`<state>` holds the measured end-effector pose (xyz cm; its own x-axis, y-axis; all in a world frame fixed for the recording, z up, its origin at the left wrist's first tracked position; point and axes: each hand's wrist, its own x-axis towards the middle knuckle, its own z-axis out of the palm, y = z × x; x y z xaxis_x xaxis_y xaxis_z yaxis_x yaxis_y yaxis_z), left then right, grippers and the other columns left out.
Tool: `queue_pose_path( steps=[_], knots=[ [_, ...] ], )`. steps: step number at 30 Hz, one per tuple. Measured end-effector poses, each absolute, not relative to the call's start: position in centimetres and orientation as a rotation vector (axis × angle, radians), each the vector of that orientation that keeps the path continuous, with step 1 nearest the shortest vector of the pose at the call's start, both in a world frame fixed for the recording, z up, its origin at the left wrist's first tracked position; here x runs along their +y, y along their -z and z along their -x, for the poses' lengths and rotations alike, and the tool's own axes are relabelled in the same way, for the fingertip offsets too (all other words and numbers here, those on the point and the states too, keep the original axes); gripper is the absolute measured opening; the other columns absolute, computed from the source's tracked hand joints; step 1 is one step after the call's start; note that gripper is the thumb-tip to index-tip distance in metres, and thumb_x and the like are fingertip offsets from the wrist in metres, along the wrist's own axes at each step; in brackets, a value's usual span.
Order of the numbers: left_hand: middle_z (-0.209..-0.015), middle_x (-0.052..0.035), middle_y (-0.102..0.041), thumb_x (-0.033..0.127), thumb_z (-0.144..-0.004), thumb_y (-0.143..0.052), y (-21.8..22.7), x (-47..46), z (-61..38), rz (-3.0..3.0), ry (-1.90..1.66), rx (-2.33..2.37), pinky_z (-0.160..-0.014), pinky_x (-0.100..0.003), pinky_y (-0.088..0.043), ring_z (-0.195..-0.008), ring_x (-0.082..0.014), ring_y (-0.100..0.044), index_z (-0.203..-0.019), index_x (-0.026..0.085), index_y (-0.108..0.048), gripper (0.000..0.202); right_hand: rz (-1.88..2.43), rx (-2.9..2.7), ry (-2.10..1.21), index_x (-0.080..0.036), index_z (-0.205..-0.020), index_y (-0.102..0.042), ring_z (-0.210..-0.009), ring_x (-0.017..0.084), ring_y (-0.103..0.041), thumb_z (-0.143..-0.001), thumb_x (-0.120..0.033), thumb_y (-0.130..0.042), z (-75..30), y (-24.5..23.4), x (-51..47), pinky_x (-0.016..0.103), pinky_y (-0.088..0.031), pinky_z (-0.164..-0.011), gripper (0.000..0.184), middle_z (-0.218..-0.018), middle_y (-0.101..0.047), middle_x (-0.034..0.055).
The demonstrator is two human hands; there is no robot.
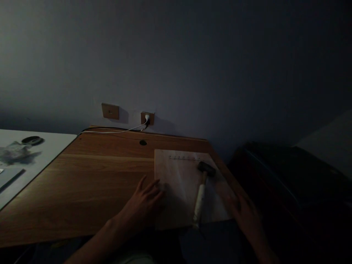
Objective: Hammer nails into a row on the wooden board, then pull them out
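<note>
A pale wooden board (178,176) lies flat on the brown wooden desk (90,183), near its right end. A hammer (202,192) with a dark head and a light handle rests on the board, handle pointing toward me. My left hand (145,203) lies flat with fingers spread, touching the board's left edge. My right hand (244,216) rests at the board's lower right corner, fingers stretched out; it is dim and partly blurred. A row of small marks runs along the board's far edge.
The room is dark. A white table (41,154) with a dark round object and crumpled plastic adjoins the desk on the left. Two wall plates (110,111) sit above the desk; a white cable (115,131) is plugged into one. A dark bulky piece of furniture (288,176) stands right.
</note>
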<state>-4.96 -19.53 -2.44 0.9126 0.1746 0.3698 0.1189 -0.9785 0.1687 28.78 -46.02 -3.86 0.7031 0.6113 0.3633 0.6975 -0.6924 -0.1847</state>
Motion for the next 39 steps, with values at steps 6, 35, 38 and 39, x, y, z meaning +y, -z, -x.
queue_pose_path(
  steps=[6,35,38,39],
  knots=[
    [-0.107,-0.0041,-0.075,0.028,-0.102,-0.045,3.5,-14.7,13.6,-2.937,-0.726,0.501,-0.117,-0.051,-0.031,-0.102,-0.0210,-0.068,-0.112,0.027,-0.069,0.027,2.398,-1.336,0.367,-0.021,-0.127,-0.064,-0.108,0.033,-0.068,-0.096,-0.051,-0.050,-21.8,4.2,-43.1,0.052,-0.053,-0.097,0.045,-0.118,-0.072,0.0153],
    [-0.085,-0.0064,-0.070,0.017,-0.091,-0.050,1.2,1.4,10.2,-2.665,-0.580,0.524,-0.069,-0.025,-0.044,-0.074,-0.0159,-0.063,-0.090,0.018,-0.071,0.021,1.938,-2.160,0.232,-0.020,-0.109,-0.073,-0.125,0.024,-0.057,-0.085,0.008,-0.043,-14.6,0.2,-28.2,0.042,-0.043,-0.104,0.047,-0.120,-0.071,0.0086],
    [-0.075,-0.0033,-0.067,0.030,-0.086,-0.059,0.4,1.7,9.5,-2.412,-0.715,0.631,-0.065,-0.023,-0.042,-0.069,-0.0146,-0.060,-0.084,0.018,-0.070,0.016,1.904,-2.057,0.281,-0.021,-0.113,-0.072,-0.113,0.024,-0.061,-0.087,0.003,-0.041,-15.8,-1.0,-26.4,0.041,-0.048,-0.099,0.047,-0.115,-0.071,0.0096],
    [-0.073,-0.0028,-0.066,0.036,-0.085,-0.061,0.2,1.6,9.2,-2.279,-0.763,0.660,-0.064,-0.023,-0.042,-0.068,-0.0145,-0.059,-0.083,0.017,-0.069,0.020,1.941,-2.018,0.306,-0.020,-0.116,-0.071,-0.108,0.024,-0.063,-0.088,0.001,-0.041,-16.1,-1.6,-25.4,0.041,-0.048,-0.098,0.047,-0.113,-0.071,0.0105]
  ],
)
